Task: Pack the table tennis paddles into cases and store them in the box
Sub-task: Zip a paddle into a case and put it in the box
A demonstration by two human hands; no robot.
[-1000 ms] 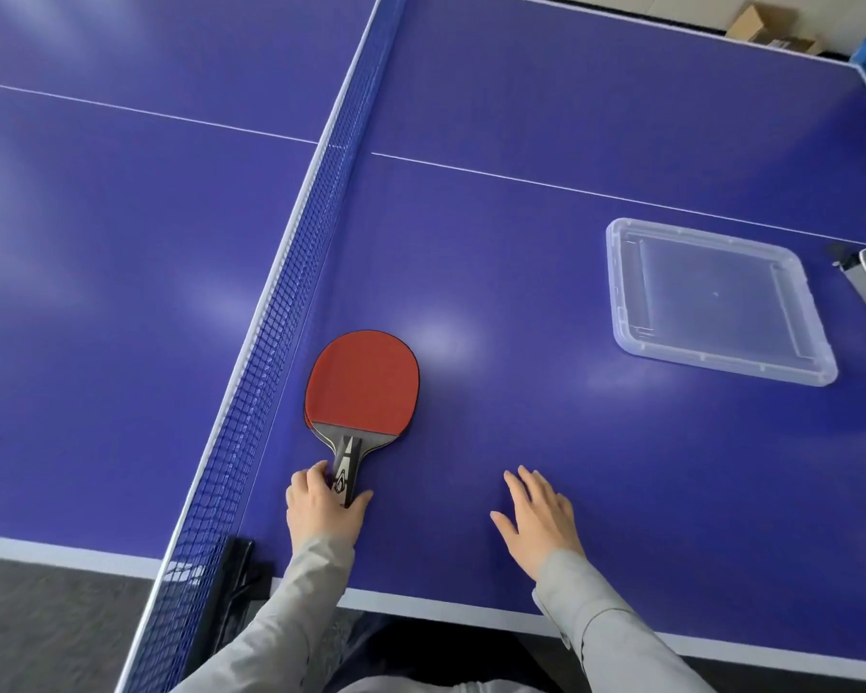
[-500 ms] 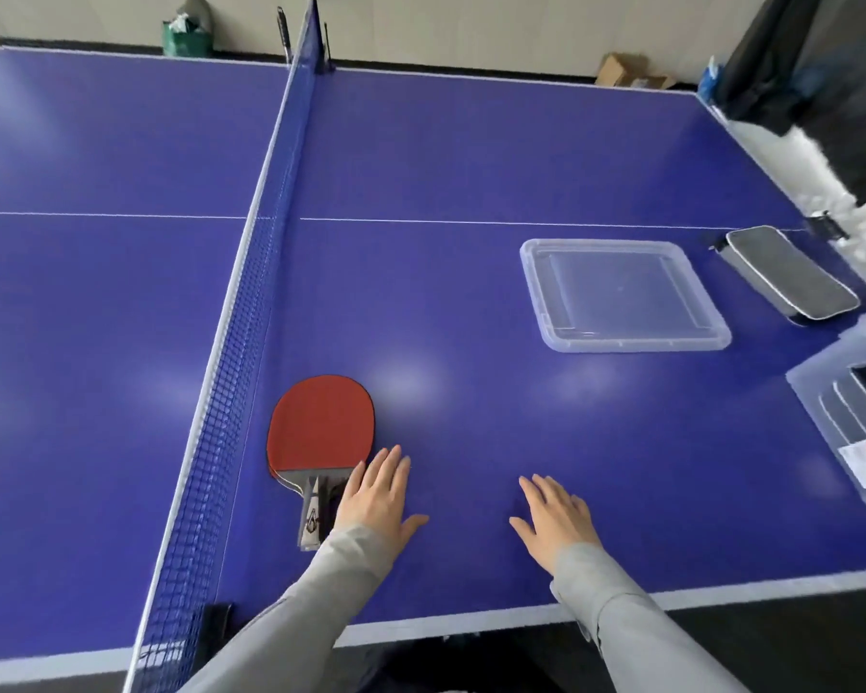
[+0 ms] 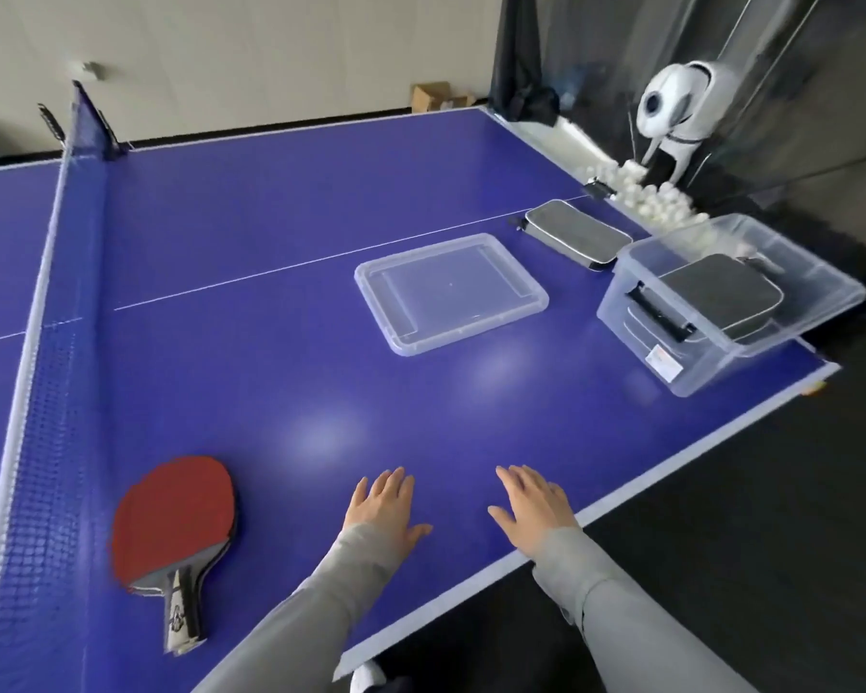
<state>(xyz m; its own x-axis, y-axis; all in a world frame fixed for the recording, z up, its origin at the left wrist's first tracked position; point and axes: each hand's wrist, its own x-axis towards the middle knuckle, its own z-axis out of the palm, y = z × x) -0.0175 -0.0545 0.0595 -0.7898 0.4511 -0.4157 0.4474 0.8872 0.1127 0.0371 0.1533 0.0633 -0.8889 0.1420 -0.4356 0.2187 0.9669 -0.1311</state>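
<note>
Near the worktop's front edge both hands lie flat, the left hand (image 3: 383, 507) and right hand (image 3: 531, 507) with fingers straight and holding nothing, likely free to reach for a case. Left of them, beside the net (image 3: 46, 392), the red paddles (image 3: 173, 527) lie stacked, handle toward the front edge, long axis running front to back. Farther on lie the box lid (image 3: 451, 292), a zipped case (image 3: 576, 237) and, at the right edge, the clear box (image 3: 721, 337) holding cases.
</note>
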